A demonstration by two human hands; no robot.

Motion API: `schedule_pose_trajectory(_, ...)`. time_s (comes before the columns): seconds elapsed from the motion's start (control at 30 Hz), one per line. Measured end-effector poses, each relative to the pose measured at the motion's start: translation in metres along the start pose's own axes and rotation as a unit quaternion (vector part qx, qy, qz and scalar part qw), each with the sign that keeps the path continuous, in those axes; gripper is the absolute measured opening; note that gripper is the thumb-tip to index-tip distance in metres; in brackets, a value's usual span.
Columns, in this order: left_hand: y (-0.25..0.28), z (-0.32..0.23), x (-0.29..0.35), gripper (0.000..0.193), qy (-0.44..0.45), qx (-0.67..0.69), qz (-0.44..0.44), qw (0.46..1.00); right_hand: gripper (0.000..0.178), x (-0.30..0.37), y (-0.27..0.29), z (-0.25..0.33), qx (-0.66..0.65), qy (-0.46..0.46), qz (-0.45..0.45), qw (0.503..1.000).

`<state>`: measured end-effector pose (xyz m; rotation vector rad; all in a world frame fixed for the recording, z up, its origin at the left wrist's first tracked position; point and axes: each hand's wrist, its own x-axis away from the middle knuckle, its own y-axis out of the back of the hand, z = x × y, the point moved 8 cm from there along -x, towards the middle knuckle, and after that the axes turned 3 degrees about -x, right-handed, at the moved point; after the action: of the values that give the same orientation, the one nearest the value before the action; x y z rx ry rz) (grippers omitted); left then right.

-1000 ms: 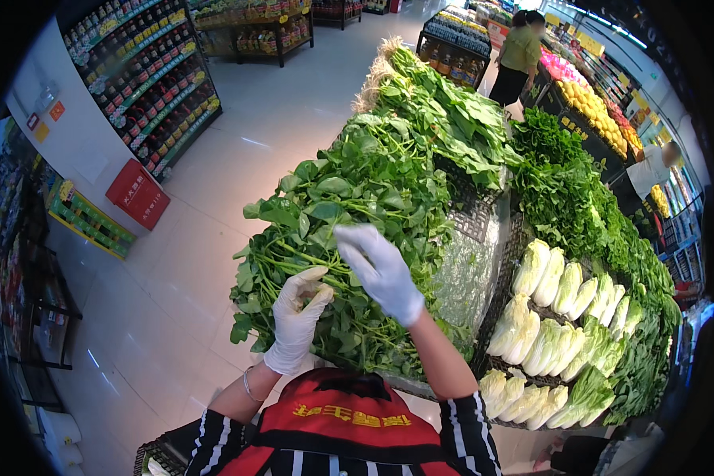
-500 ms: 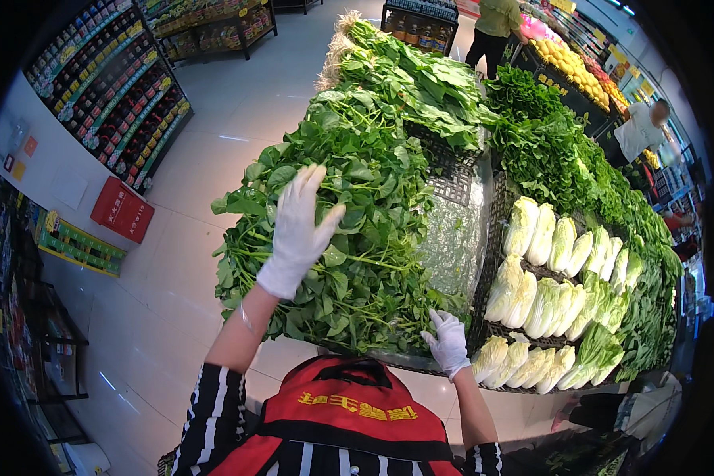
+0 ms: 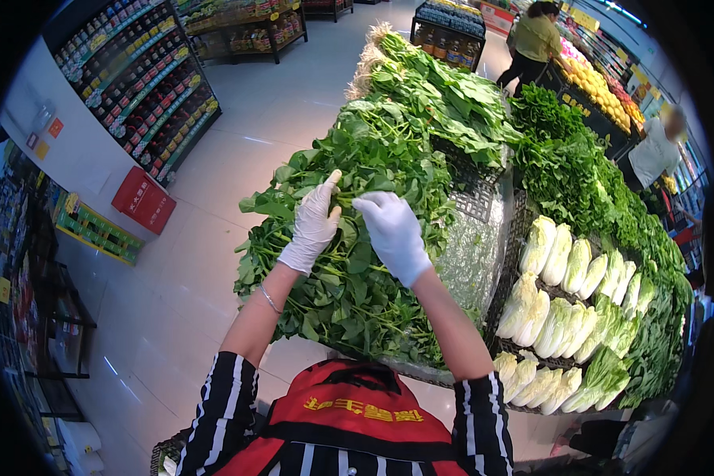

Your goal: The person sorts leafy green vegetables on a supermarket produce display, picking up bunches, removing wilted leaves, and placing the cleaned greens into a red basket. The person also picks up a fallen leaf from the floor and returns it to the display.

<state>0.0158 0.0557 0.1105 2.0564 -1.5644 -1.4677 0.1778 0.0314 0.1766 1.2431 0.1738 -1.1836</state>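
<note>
A thick bed of loose leafy greens (image 3: 357, 293) with green stems covers the stand in front of me. Over its middle my left hand (image 3: 314, 226), in a white glove, has its fingers and thumb curved around some stems. Close to its right is my right hand (image 3: 394, 236), also gloved, with bent fingers pinching at the same greens. A pale stem shows between the two hands. The fingertips of the right hand are partly hidden by its back.
Bunched greens with roots (image 3: 428, 87) lie at the far end. To the right are rows of napa cabbages (image 3: 559, 325), a plastic-lined black crate (image 3: 472, 254) and more dark greens (image 3: 603, 182). A red box (image 3: 143, 200) stands on the left. Other people (image 3: 531, 44) are beyond the stand.
My right hand has moved from the near right edge of the greens up to the left hand, and its fingers have curled in. The left hand has closed somewhat; the view has shifted.
</note>
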Motion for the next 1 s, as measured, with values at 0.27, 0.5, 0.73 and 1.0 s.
schedule_pose_trajectory(0.27, 0.011, -0.012, -0.008, 0.078, -0.021, -0.029, -0.004, 0.999, 0.012, -0.017, -0.038, -0.018, 0.113, 0.044, 0.056, 0.991)
schedule_pose_trajectory(0.5, 0.013, -0.037, -0.008, 0.08, -0.069, -0.028, 0.007, 0.997, 0.009, -0.014, -0.026, -0.006, 0.219, 0.121, 0.089, 0.964)
schedule_pose_trajectory(0.73, 0.004, -0.054, -0.002, 0.082, -0.135, -0.049, 0.012, 0.99, 0.008, 0.007, -0.016, -0.039, -0.058, -0.145, 0.02, 0.988)
schedule_pose_trajectory(1.0, -0.022, -0.08, 0.004, 0.075, -0.227, -0.068, 0.067, 0.969, 0.009, 0.028, -0.017, -0.033, 0.234, -0.085, 0.154, 0.956)
